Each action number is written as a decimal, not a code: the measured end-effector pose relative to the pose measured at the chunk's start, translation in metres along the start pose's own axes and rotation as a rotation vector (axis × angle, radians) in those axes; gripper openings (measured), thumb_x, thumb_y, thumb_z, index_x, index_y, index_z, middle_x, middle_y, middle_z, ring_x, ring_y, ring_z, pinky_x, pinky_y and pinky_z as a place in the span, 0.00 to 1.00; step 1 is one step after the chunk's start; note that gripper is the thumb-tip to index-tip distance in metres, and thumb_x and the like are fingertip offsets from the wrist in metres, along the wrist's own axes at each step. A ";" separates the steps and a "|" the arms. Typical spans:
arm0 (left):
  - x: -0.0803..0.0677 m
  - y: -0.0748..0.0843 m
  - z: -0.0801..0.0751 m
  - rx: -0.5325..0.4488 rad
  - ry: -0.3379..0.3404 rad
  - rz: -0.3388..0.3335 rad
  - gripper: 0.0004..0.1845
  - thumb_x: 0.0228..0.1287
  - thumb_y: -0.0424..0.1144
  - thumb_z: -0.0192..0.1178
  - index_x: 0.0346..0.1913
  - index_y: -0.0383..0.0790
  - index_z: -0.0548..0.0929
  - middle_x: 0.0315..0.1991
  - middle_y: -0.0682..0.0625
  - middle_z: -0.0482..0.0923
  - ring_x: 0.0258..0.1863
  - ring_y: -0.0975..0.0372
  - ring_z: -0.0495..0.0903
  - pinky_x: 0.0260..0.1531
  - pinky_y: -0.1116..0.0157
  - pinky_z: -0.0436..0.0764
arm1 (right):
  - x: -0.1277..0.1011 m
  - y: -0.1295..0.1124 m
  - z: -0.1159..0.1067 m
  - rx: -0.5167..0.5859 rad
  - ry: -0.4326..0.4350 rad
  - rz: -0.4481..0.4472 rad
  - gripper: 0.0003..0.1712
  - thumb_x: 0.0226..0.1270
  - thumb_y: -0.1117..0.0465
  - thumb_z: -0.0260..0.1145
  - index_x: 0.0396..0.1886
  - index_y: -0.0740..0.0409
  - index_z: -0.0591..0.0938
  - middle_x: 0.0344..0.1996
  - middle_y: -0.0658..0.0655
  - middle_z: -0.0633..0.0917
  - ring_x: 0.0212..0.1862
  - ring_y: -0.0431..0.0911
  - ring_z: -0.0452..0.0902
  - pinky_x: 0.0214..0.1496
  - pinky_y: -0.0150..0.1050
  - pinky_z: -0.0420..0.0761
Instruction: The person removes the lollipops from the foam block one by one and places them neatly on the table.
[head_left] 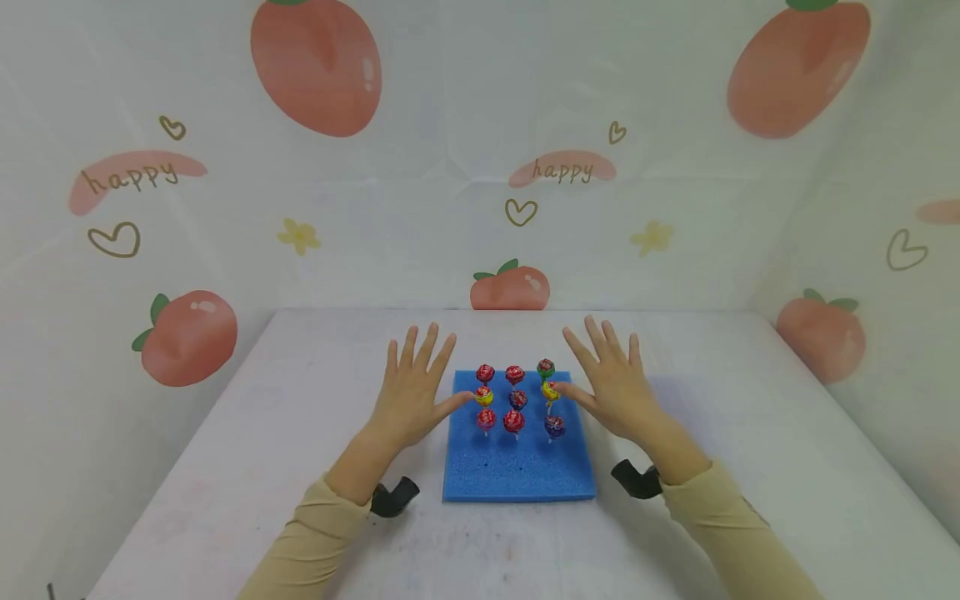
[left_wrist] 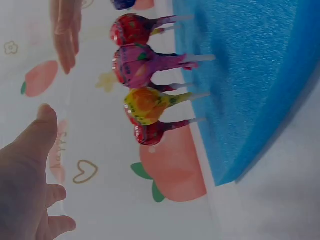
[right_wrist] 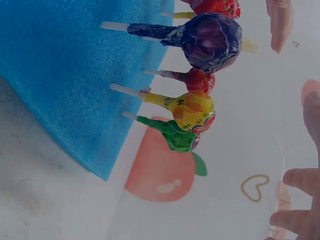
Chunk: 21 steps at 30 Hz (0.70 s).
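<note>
Nearest the camera, two beige sleeves reach forward over the white worktop [head_left: 750, 433], each wrist carrying a small black camera mount. Between the forearms lies a square slab of blue foam [head_left: 517, 471], its near half bare apart from a few small holes.

On the far half of the foam stand nine wrapped lollipops on white sticks [head_left: 516, 397], upright in three rows of three. The near row shows a pinkish one, a red one and a purple one; the middle row has a yellow one at each end with a dark one between; the far row has two red ones and a greenish one at the right.

The left hand [head_left: 415, 392] lies spread just left of the foam, its grip wide and holding nothing, fingers straight and fanned, thumb tip beside the yellow lollipop on the left side. The right hand [head_left: 611, 385] mirrors it just right of the foam, grip likewise wide and empty, thumb pointing at the yellow lollipop on the right side; whether either thumb touches a wrapper I cannot tell.

Beyond the hands the worktop runs back to a white backdrop printed with peach-coloured fruit, hearts, yellow flowers and the word "happy" [head_left: 562, 170].
</note>
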<state>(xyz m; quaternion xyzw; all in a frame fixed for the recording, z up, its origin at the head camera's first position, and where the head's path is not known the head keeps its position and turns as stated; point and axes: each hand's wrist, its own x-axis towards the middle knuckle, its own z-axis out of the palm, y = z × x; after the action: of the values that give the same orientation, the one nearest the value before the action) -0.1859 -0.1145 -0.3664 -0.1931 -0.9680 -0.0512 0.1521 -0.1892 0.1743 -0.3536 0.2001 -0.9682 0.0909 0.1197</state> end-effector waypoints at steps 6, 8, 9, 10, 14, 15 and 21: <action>-0.002 -0.003 -0.009 -0.160 -0.003 -0.018 0.42 0.60 0.60 0.55 0.71 0.41 0.59 0.71 0.38 0.57 0.72 0.40 0.50 0.69 0.39 0.51 | -0.004 0.006 -0.001 0.105 0.059 -0.014 0.40 0.61 0.48 0.63 0.69 0.58 0.62 0.68 0.67 0.63 0.70 0.64 0.55 0.70 0.68 0.48; -0.003 -0.005 -0.011 -0.235 -0.020 -0.027 0.40 0.60 0.58 0.56 0.70 0.39 0.61 0.70 0.37 0.59 0.71 0.41 0.52 0.69 0.40 0.52 | -0.007 0.008 -0.001 0.170 0.077 -0.019 0.38 0.61 0.50 0.64 0.67 0.59 0.64 0.66 0.66 0.66 0.68 0.62 0.59 0.70 0.67 0.52; -0.004 -0.006 -0.011 -0.272 -0.033 -0.033 0.39 0.61 0.57 0.57 0.69 0.38 0.62 0.69 0.37 0.60 0.71 0.41 0.53 0.69 0.41 0.53 | -0.008 0.009 -0.001 0.200 0.088 -0.025 0.36 0.61 0.51 0.64 0.66 0.60 0.65 0.65 0.66 0.68 0.67 0.61 0.61 0.69 0.65 0.55; -0.005 -0.006 -0.011 -0.304 -0.048 -0.040 0.38 0.61 0.56 0.57 0.68 0.38 0.63 0.68 0.37 0.61 0.71 0.42 0.55 0.69 0.41 0.55 | -0.010 0.010 -0.001 0.236 0.103 -0.033 0.35 0.61 0.53 0.65 0.65 0.61 0.67 0.63 0.66 0.70 0.66 0.60 0.64 0.68 0.63 0.59; -0.008 -0.010 -0.005 -0.418 -0.122 -0.078 0.34 0.62 0.51 0.59 0.67 0.38 0.66 0.67 0.37 0.63 0.69 0.43 0.59 0.65 0.43 0.63 | -0.016 0.014 0.002 0.347 0.127 -0.035 0.29 0.62 0.57 0.65 0.61 0.62 0.71 0.58 0.63 0.75 0.61 0.57 0.70 0.61 0.56 0.73; -0.009 -0.011 -0.003 -0.442 -0.143 -0.088 0.33 0.62 0.51 0.59 0.67 0.39 0.66 0.67 0.37 0.63 0.69 0.44 0.60 0.64 0.43 0.64 | -0.017 0.015 0.003 0.366 0.125 -0.029 0.28 0.62 0.57 0.65 0.60 0.62 0.72 0.57 0.63 0.76 0.59 0.57 0.72 0.59 0.55 0.75; -0.016 -0.014 0.016 -0.520 -0.265 -0.136 0.35 0.61 0.52 0.60 0.68 0.42 0.64 0.68 0.39 0.62 0.69 0.45 0.60 0.63 0.43 0.67 | -0.025 0.017 0.013 0.466 0.099 0.017 0.22 0.62 0.59 0.65 0.55 0.61 0.76 0.51 0.61 0.80 0.50 0.53 0.77 0.51 0.54 0.80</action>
<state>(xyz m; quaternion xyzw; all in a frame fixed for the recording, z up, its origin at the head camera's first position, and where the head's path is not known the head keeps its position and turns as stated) -0.1819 -0.1304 -0.3867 -0.1652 -0.9446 -0.2817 -0.0340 -0.1768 0.1961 -0.3746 0.2093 -0.9157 0.3227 0.1166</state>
